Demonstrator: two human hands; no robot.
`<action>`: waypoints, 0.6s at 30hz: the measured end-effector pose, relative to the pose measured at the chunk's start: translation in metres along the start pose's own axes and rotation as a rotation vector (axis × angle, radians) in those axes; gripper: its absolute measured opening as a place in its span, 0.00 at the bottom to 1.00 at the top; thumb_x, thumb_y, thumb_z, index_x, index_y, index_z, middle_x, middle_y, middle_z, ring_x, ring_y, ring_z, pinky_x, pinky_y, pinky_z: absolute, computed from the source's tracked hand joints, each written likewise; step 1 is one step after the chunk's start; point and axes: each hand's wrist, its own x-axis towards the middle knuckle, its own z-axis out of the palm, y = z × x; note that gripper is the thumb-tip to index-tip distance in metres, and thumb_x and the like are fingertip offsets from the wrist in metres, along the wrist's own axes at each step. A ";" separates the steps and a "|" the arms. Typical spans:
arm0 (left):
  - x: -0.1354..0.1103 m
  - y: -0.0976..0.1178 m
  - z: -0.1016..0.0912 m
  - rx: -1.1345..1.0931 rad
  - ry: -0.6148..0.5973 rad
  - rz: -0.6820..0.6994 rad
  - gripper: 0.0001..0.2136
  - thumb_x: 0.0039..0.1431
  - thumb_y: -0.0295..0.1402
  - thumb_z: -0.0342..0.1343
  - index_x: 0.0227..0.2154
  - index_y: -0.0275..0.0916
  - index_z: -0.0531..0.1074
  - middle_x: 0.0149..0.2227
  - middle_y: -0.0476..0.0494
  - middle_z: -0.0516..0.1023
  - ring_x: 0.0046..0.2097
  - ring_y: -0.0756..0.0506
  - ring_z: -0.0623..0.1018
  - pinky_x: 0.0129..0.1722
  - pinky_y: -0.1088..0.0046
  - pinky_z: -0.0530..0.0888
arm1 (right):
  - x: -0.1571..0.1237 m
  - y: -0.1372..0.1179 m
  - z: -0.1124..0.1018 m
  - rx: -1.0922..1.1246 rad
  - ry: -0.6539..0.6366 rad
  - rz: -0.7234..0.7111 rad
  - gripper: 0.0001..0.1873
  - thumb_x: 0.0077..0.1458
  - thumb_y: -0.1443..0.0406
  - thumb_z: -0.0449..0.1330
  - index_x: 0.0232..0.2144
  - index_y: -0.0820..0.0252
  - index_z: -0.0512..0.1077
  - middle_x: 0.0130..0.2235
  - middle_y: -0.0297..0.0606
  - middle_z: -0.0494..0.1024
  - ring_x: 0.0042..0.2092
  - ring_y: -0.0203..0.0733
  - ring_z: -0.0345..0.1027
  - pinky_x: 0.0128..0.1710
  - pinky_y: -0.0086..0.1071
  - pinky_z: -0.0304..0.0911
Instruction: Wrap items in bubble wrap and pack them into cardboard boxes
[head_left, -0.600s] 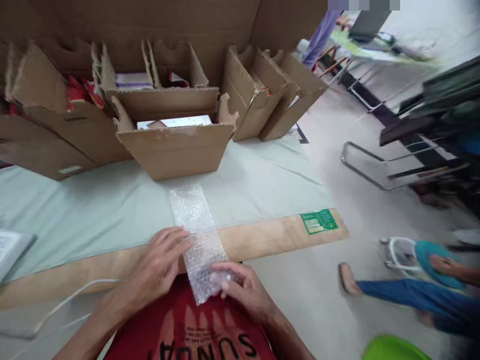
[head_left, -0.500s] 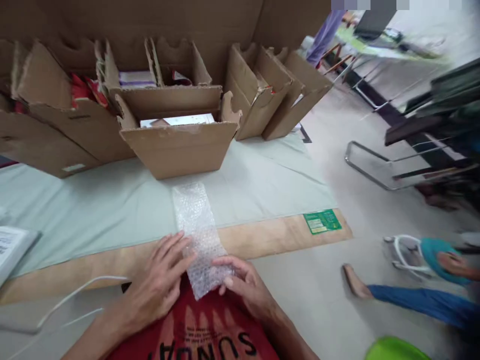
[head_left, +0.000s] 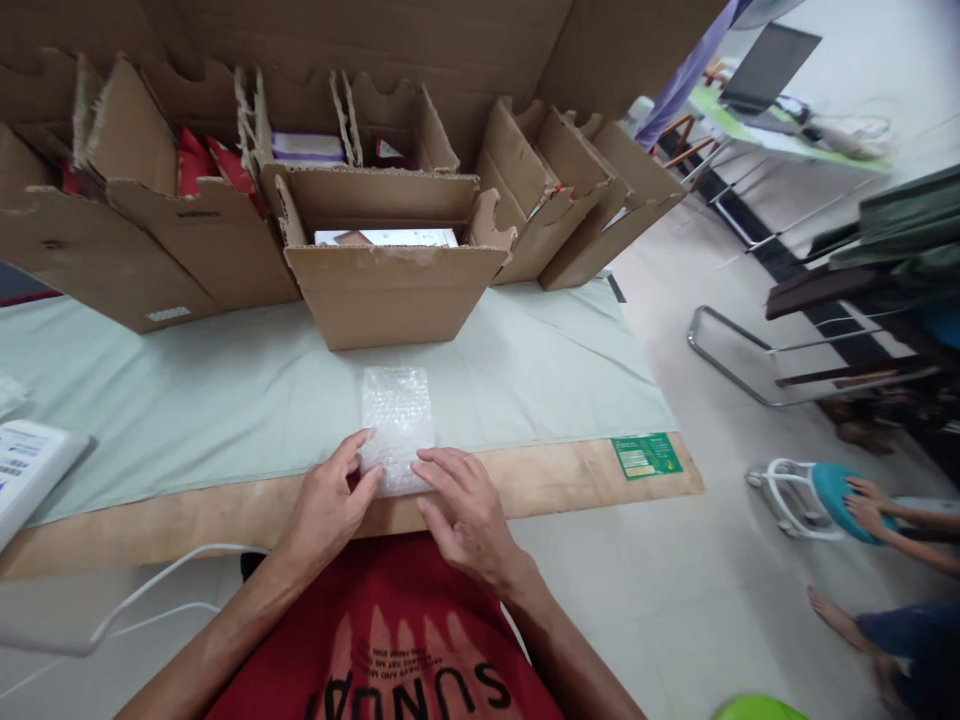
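A strip of clear bubble wrap (head_left: pixel 397 415), doubled over at its near end, lies flat on the table's front edge just before me. At its left edge is my left hand (head_left: pixel 330 500), thumb and forefinger apart, both touching the wrap. My right hand (head_left: pixel 466 510) rests its outstretched fingertips on the right edge, with the thumb apart below. Neither hand wraps round the sheet. Behind the wrap stands a cardboard box (head_left: pixel 397 300) with a white flat item (head_left: pixel 405 238) inside.
More cardboard bins (head_left: pixel 187 235) line the table's back. A white box (head_left: pixel 34 470) lies at left, and a white cable (head_left: pixel 150 590) hangs below. A green label (head_left: pixel 646 456) marks the wooden edge (head_left: pixel 540 478). At right another person's hands (head_left: pixel 870 505) rest on a teal stool (head_left: pixel 836 495).
The bubble wrap's near end has come up from my lap onto the table, and the strip looks shorter. Both hands have moved forward with it; the right hand's fingers have spread.
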 end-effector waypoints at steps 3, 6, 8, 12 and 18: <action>0.003 -0.002 0.002 0.206 0.096 0.147 0.21 0.64 0.36 0.52 0.58 0.35 0.69 0.27 0.50 0.76 0.28 0.45 0.77 0.33 0.68 0.75 | 0.007 0.003 0.014 -0.152 -0.099 0.005 0.22 0.57 0.69 0.60 0.55 0.56 0.71 0.58 0.46 0.75 0.57 0.55 0.66 0.54 0.52 0.65; -0.004 -0.004 0.002 0.374 0.296 0.362 0.22 0.65 0.33 0.53 0.60 0.34 0.66 0.40 0.38 0.79 0.41 0.40 0.79 0.43 0.61 0.77 | 0.006 0.006 0.020 -0.221 -0.159 0.018 0.21 0.59 0.69 0.60 0.55 0.57 0.71 0.59 0.46 0.75 0.59 0.54 0.64 0.53 0.50 0.64; -0.011 -0.003 -0.001 0.437 0.372 0.499 0.22 0.64 0.29 0.55 0.61 0.34 0.66 0.50 0.31 0.76 0.51 0.36 0.77 0.51 0.56 0.75 | 0.005 0.007 0.019 -0.258 -0.171 -0.001 0.20 0.61 0.71 0.58 0.55 0.57 0.71 0.59 0.45 0.75 0.59 0.53 0.64 0.52 0.48 0.64; -0.024 -0.003 -0.007 0.494 0.210 0.705 0.20 0.60 0.21 0.56 0.55 0.37 0.70 0.59 0.29 0.72 0.63 0.31 0.69 0.59 0.49 0.70 | 0.009 0.010 0.015 -0.295 -0.155 -0.081 0.16 0.64 0.72 0.56 0.52 0.57 0.73 0.57 0.44 0.78 0.57 0.52 0.66 0.49 0.46 0.63; -0.014 -0.010 -0.006 0.319 0.224 0.620 0.09 0.65 0.24 0.53 0.44 0.38 0.74 0.39 0.42 0.82 0.43 0.43 0.81 0.46 0.63 0.76 | 0.024 0.014 0.004 -0.156 -0.156 -0.045 0.11 0.68 0.68 0.55 0.50 0.56 0.73 0.46 0.40 0.83 0.45 0.46 0.74 0.45 0.42 0.66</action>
